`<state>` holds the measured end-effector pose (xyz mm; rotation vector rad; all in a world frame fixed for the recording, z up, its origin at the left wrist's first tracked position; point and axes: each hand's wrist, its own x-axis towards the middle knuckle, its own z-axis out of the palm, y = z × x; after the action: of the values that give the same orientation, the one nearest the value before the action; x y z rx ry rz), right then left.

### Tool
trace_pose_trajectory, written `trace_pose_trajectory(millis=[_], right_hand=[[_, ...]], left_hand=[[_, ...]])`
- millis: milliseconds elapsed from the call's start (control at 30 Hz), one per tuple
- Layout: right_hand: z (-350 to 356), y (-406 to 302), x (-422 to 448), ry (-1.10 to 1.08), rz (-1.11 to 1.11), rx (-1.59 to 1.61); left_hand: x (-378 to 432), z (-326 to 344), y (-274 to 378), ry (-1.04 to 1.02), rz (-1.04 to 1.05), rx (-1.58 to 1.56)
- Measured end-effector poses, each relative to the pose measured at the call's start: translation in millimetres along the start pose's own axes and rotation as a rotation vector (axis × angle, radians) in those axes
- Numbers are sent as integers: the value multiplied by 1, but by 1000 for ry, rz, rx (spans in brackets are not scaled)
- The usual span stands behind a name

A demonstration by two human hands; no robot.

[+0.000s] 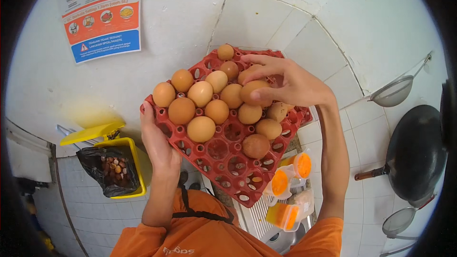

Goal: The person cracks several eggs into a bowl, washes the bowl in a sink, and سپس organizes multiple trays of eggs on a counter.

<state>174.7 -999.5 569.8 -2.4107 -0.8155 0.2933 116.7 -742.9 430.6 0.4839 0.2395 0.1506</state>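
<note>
A red plastic egg tray (232, 166) lies before me, tilted, with brown eggs in many of its cups. At its left corner my left hand (157, 139) grips the rim, thumb on top. My right hand (282, 82) is over the tray's right part, thumb and fingers around a brown egg (254, 92), just above or among the others. Several cups toward the near corner hold no egg, while a darker brown egg (256, 146) sits near them. Whether the egg in my fingers touches its neighbours cannot be told.
A yellow bin (137, 164) lined with a black bag holds eggshells at lower left. Below the tray's right side, plastic containers with orange contents (279, 182) stand on a steel drainboard (250, 210) by a sink. A black wok (416, 153) and strainers (394, 91) hang on the right wall.
</note>
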Motion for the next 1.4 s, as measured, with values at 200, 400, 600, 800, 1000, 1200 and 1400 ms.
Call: trace_pose_trajectory(millis=[200,400,600,800,1000,1200,1400], right_hand=[[-3,-8,-20,149,27,97],[21,-52,-27,114,-94,-90],[41,-66,-46,401,-14,-238],[112,-27,-125,1244,762,15],[183,-30,-111,1069,705,505],[190,-35,-99,1302,521,615],[173,-39,-83,1480,482,558]], left_hand=[[-4,3,-6,0,18,-12],[4,2,-10,21,32,-25],[10,14,-14,-84,-59,-87],[19,14,-14,-92,-82,-88],[26,24,-6,-96,-136,-43],[45,29,-7,-236,-241,-63],[84,59,-34,-286,-206,113]])
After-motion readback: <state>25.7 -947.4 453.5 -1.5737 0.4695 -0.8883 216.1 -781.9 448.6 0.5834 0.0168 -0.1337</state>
